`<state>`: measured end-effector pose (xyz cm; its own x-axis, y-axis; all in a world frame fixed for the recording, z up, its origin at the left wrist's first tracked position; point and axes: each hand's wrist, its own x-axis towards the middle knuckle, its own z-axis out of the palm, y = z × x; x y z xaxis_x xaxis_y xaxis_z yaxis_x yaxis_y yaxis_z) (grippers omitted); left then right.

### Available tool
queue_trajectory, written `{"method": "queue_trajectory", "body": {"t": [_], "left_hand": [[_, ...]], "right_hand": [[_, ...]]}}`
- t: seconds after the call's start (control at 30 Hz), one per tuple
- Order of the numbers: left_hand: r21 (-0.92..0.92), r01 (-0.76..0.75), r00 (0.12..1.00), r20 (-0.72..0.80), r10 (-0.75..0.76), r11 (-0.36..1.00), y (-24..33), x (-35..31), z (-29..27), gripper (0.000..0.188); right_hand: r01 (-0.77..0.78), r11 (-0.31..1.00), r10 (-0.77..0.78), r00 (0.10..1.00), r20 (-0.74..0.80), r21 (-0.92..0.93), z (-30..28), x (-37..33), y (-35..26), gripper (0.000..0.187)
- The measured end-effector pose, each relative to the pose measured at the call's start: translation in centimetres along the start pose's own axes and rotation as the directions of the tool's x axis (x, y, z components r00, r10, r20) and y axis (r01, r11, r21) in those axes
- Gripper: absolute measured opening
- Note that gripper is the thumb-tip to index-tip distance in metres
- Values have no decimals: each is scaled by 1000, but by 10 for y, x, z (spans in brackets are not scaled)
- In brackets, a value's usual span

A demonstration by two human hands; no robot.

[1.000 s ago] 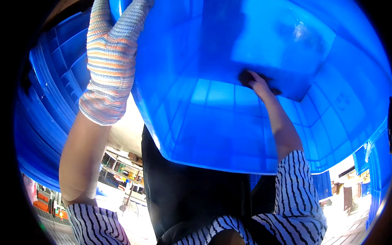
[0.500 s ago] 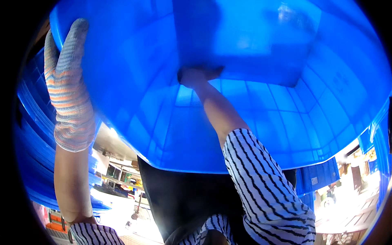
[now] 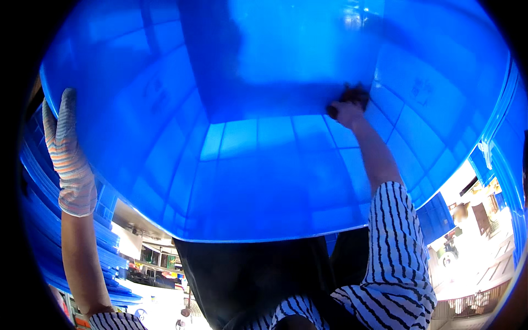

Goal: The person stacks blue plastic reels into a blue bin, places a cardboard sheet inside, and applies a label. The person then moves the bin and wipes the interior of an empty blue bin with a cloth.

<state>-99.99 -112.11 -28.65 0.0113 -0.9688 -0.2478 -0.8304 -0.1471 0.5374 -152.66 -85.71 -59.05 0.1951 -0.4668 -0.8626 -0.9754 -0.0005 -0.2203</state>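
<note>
A large blue plastic tub fills most of the view, its open side toward me and its grooved inner walls showing. At its left edge my left hand, in a striped knitted glove, holds the rim, with fingers on both sides of the wall. Deep inside, my right hand is closed on a dark, bunched thing that looks like a rag. That hand is by the right corner where the bottom meets the walls, and it is somewhat blurred and in shadow.
Nested blue tubs are stacked at the left, with more blue plastic tubs at the right edge. A shelf with assorted goods stands in the lower left background. Bright ground shows at the lower right.
My right hand has moved right across the inside of the tub with the dark rag. The tub has shifted in view, and my left hand on its rim appears lower and farther left.
</note>
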Motion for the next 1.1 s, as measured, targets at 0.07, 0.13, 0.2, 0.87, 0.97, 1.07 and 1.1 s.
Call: {"method": "queue_trajectory", "body": {"t": [0.07,0.13,0.2,0.87,0.97,1.07,1.1], "left_hand": [[-79,11,999,-42,-14,997,7,2,33,54],[-256,182,978,-58,-203,950,22,3,41,66],[-326,279,947,-63,-315,903,33,-2,39,74],[-443,304,945,30,-325,844,35,-1,38,52],[-404,268,954,-14,-298,875,19,0,36,56],[-381,237,957,-66,-282,893,8,-5,32,54],[-399,220,963,-57,-264,890,-1,-5,27,51]], "right_hand": [[-119,984,113,992,-51,-131,12,-22,53,31],[-166,975,171,985,18,-149,22,-23,68,29],[-195,976,191,981,46,98,8,-23,38,28],[61,640,600,584,-547,766,-33,38,31,47],[66,791,485,537,-690,608,-112,90,28,54],[-35,875,410,584,-701,482,-190,120,43,62],[-116,883,425,608,-671,455,-207,129,52,64]]}}
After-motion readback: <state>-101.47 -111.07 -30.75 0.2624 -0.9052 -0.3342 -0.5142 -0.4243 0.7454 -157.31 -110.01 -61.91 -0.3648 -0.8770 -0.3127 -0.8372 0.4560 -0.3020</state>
